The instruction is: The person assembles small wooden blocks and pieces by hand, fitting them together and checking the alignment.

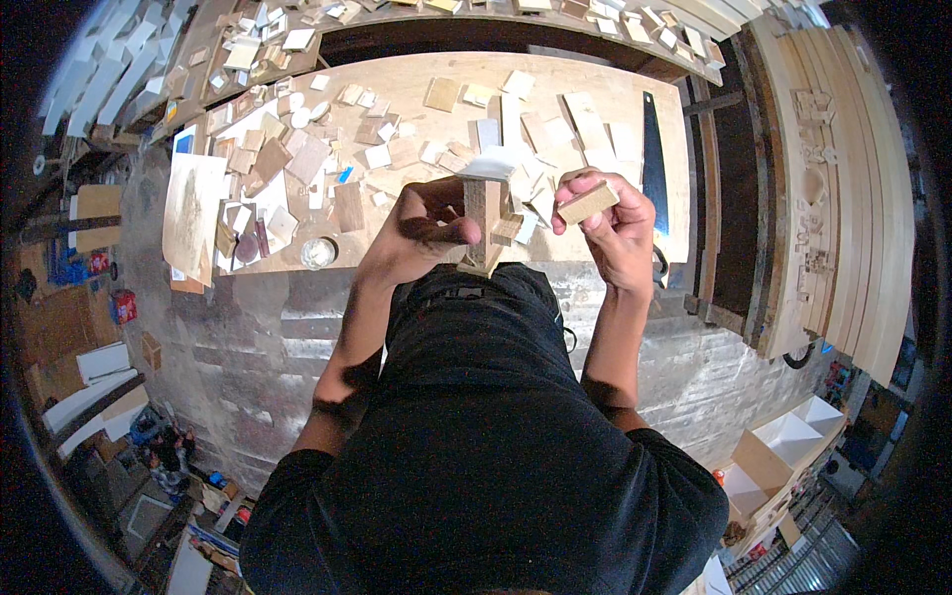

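Both hands were up over the near edge of the tabletop (387, 74), apart from each other, approx. level. L hand (424, 233) gripped an upright wooden piece (483, 213) w/ a white top, thumb against its L side; the other fingers were partly in shadow, so couldn't tell exactly how they wrapped it. R hand (623, 233) pinched a small wood block (588, 203) btwn thumb & fingers, block tilted, its R end higher. Block was to the R of the upright piece, well clear of it, not touching.

Behind & btwn the hands: lots of wood offcuts (442, 94), various sizes, pale & brown, loosely scattered, some overlapping, esp. on the L side. Small blue scrap (345, 175) lay among them. Round tub (317, 254) sat nr the front edge, L of the L hand. Handsaw (653, 149) lay nr the R end, dark blade pointing away, handle nr the front edge. Stacked long boards (863, 198) stood off to the R, past the tabletop.
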`<state>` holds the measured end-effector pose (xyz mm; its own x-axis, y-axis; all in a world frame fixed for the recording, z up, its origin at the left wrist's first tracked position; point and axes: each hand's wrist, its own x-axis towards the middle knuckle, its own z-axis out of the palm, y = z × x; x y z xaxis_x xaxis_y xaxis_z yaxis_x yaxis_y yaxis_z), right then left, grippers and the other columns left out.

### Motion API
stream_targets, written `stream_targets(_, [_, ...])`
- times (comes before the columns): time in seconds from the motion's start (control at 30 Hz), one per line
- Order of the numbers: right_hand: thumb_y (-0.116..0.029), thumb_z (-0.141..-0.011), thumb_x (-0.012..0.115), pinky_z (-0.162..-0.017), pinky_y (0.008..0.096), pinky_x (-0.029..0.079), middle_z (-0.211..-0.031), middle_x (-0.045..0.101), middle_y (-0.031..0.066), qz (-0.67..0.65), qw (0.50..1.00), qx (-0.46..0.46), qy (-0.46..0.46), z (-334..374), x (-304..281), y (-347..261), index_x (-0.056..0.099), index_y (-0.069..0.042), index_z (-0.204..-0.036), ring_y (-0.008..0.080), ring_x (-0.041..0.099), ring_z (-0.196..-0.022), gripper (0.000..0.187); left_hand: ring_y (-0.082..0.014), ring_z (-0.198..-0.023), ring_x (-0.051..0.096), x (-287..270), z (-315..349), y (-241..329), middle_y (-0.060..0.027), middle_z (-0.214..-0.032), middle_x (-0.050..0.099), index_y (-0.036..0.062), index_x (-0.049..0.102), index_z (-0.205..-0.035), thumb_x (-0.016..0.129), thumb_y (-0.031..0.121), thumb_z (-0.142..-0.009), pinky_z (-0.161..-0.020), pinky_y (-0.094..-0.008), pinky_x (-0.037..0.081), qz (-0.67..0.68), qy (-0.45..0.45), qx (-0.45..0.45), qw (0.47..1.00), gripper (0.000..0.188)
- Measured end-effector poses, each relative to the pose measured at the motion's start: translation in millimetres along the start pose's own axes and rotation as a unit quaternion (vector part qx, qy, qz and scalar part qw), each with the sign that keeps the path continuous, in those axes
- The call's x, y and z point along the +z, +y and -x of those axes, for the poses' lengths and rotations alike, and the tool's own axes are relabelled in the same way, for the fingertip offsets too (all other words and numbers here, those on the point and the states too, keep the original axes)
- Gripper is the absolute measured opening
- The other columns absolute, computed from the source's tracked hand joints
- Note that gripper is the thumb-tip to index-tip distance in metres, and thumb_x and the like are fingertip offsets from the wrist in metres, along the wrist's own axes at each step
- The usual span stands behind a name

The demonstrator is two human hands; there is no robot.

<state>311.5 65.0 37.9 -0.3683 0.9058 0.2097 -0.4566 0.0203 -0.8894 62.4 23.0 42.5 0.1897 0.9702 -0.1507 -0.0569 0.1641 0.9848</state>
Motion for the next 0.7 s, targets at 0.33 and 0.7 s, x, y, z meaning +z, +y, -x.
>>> stream_targets(0.33, [-0.019,-0.086,0.077,-0.064,0.0347,0.052,-0.099,0.06,0.0147,-0.06,0.997,-0.051,0.006,0,0,4,0.052,-0.004,-0.125,0.021,0.06,-0.077,0.049,-0.0106,-0.083,0.061,-3,-6,-4,-0.0047,-0.099,0.07,0.003,0.067,-0.117,0.085,0.057,-0.069,-0.073,-0.0286,0.052,-0.002,-0.053,-0.039,0.998,0.074])
stream_targets(0.7, [-0.012,-0.085,0.077,-0.065,0.0347,0.057,-0.103,0.063,0.0202,-0.132,0.989,-0.071,-0.018,-8,1,12,0.059,-0.004,-0.112,0.0231,0.065,-0.081,0.034,-0.0084,-0.079,0.059,-3,-8,-6,-0.003,-0.094,0.068,0.0025,0.066,-0.119,0.083,0.061,-0.07,-0.069,-0.026,0.05,-0.014,-0.045,-0.026,0.999,0.078])
